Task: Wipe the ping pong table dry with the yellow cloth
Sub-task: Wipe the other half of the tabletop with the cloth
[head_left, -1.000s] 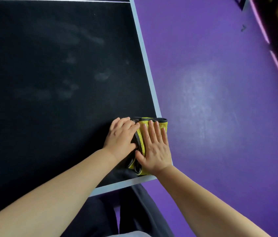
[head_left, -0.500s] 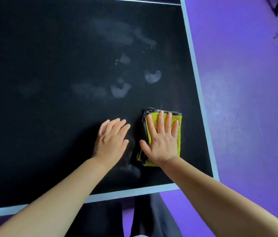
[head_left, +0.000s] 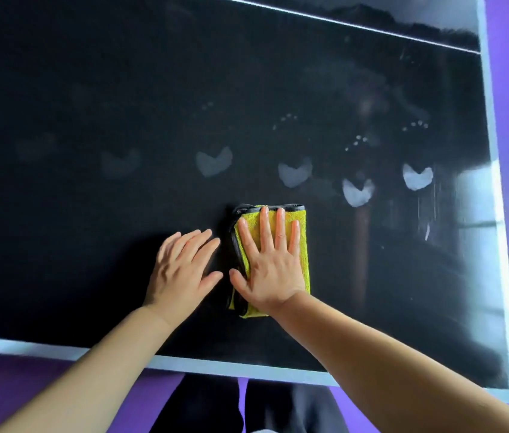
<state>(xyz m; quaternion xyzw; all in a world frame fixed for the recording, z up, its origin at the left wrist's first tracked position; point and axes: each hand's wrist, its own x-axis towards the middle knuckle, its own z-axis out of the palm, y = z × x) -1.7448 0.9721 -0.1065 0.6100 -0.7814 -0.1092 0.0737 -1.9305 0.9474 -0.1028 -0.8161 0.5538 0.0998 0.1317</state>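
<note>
Left hand (head_left: 181, 270) is resting flat on the table (head_left: 90, 89), fingers straight, holding nothing. Just right, right hand (head_left: 270, 273) is pressing the folded cloth (head_left: 303, 223) down, fingers spread. Farther, pale marks (head_left: 214, 162) are showing. Risk: bare palm is likely leaving new prints; cloth may skip them.

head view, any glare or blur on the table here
Head view: pale glare washes the ping pong table along its right side; the yellow cloth and right hand are sharp; the table's far right corner looks smeared.
</note>
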